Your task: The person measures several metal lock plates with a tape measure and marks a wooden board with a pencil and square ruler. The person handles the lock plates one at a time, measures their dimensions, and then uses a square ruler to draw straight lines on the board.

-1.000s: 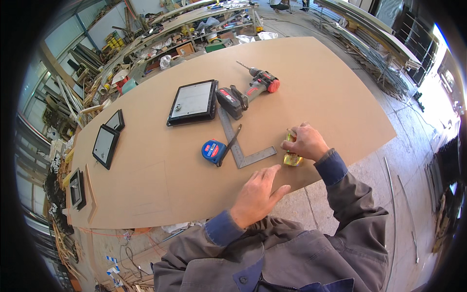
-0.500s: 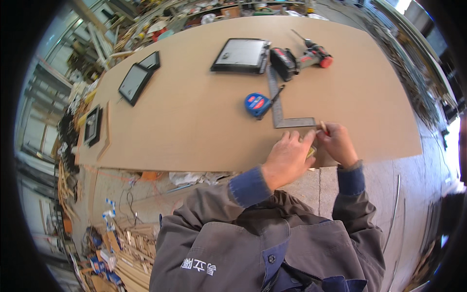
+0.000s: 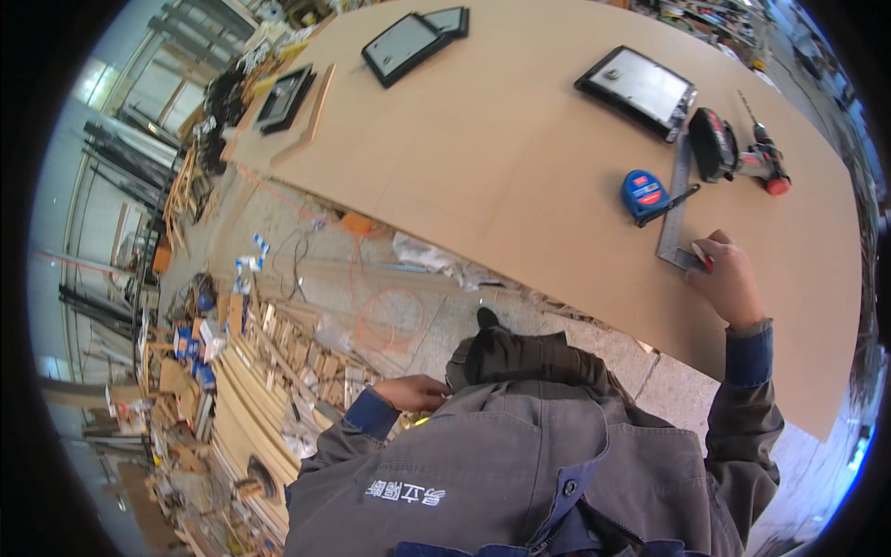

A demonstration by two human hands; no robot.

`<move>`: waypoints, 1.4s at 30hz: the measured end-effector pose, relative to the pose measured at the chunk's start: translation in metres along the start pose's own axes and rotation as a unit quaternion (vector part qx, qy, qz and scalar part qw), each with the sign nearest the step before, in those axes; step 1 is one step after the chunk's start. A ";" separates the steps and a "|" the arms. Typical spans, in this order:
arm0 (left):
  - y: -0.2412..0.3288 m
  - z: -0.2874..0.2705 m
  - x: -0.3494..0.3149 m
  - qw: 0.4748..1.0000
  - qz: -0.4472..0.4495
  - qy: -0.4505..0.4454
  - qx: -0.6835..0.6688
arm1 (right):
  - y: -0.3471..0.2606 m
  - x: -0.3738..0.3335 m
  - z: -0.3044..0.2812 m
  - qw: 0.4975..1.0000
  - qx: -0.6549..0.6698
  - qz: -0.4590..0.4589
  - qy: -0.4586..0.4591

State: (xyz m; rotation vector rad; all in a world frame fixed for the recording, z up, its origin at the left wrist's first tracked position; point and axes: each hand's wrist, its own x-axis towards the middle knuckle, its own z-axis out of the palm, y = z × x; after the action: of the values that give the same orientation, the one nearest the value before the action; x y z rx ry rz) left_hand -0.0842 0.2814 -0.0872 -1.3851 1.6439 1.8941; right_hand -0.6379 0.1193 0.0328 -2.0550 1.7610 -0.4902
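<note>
My right hand [image 3: 729, 283] is over the board's right part, closed on a short red pencil-like stick [image 3: 708, 263]. It is at the short arm of a steel try square [image 3: 676, 218] lying flat. My left hand [image 3: 415, 394] is down by my hip, its fingers curled and partly hidden against my clothing; a bit of something yellow [image 3: 422, 421] shows below it. A blue tape measure [image 3: 642, 191] lies beside the square's long arm, and a black marker [image 3: 670, 203] crosses that arm. A cordless drill [image 3: 756, 162] with a black battery lies past the square.
The large brown board [image 3: 483, 158] bears a black-framed grey panel [image 3: 640, 88], two overlapping framed panels [image 3: 406, 46] and a smaller black frame [image 3: 285, 97] near its left end. Wood strips [image 3: 255, 408] and an orange hose [image 3: 390, 316] lie on the floor at left.
My left hand has left the board near the square and dropped to my hip. My right hand stays by the square with the red stick. The view has turned left.
</note>
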 end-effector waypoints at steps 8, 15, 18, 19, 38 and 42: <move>0.030 0.003 0.001 0.956 0.081 0.170 -0.226 | 0.009 0.000 0.000 0.999 -0.019 -0.041 -0.014; -0.017 0.034 0.036 0.971 0.061 0.099 -0.210 | 0.015 0.000 0.001 0.999 -0.024 -0.003 -0.028; 0.018 0.016 0.034 0.990 0.048 0.020 -0.129 | 0.012 -0.006 -0.006 0.999 -0.037 0.009 -0.033; 0.021 0.016 0.037 0.993 0.066 0.050 -0.083 | 0.011 -0.005 -0.005 0.999 -0.035 0.014 -0.035; -0.048 -0.008 0.053 0.983 -0.023 0.156 -0.094 | 0.004 -0.012 -0.009 0.997 -0.051 0.011 -0.051; -0.191 0.045 0.142 0.898 -0.265 0.306 -0.171 | -0.004 -0.006 -0.007 0.997 -0.037 0.014 -0.063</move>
State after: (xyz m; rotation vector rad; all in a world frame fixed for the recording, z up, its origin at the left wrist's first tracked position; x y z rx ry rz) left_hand -0.0383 0.3296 -0.3205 -2.4640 0.9603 1.5369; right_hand -0.6391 0.1252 0.0410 -2.0602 1.7540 -0.2837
